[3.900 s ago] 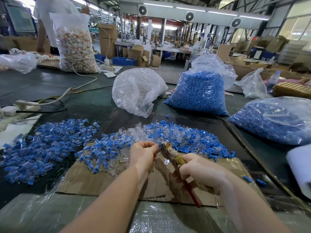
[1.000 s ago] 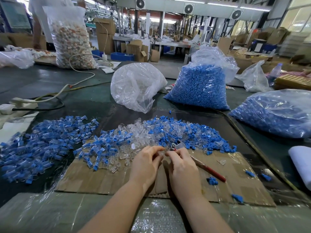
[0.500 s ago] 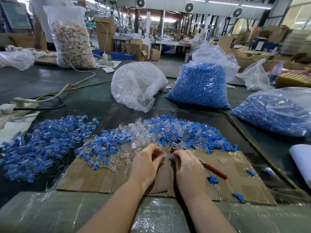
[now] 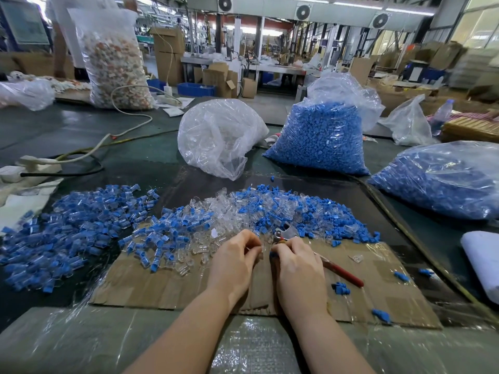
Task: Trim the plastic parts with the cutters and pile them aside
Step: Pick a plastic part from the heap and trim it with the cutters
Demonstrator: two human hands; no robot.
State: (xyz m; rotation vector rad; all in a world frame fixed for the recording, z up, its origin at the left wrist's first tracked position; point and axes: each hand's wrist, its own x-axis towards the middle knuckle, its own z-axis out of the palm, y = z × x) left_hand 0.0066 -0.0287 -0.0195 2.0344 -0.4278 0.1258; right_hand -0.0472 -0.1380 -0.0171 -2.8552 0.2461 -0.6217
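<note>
On the cardboard sheet (image 4: 151,282), both hands meet at the near edge of the mixed pile of parts (image 4: 270,211). Left hand (image 4: 233,259) pinches a clear part; right hand (image 4: 297,261) pinches a blue one. Cutters (image 4: 343,272) lie just beside it.

Single head-worn wide-angle view, facing forward and down across the table (image 4: 81,136); both hands close below, factory hall beyond.

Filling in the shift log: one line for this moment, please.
left hand: pinches clear part | right hand: pinches blue part, over cutters | cutters: lying on cardboard | step: between cuts
</note>
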